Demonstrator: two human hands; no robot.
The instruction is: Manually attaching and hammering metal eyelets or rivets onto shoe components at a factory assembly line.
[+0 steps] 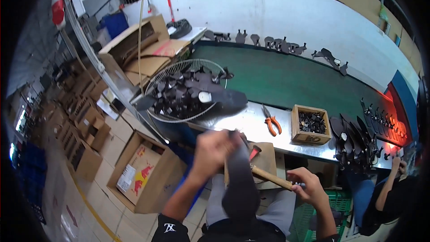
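My left hand (213, 153) is closed on the upper end of a long dark sole (241, 181), which hangs upright in front of my lap. Behind it, a hammer's wooden handle (272, 178) slants over a brown pad (265, 153); the sole hides its head. A red-and-dark tool piece (255, 152) sticks up there. At the handle's end, my right hand (310, 189) has its thumb and fingers pinched together. Something small and dark shows at the fingertips, too small to name. Whether this hand also touches the handle, I cannot tell.
A wire basket (154, 87) heaped with dark soles stands left on the bench. Orange-handled pliers (272, 123) lie beside a wooden box (310, 138) of small black parts. Right are more soles (354, 136), a glowing red heater (397, 107) and a co-worker's arm (389, 181). A carton (139, 170) stands lower left.
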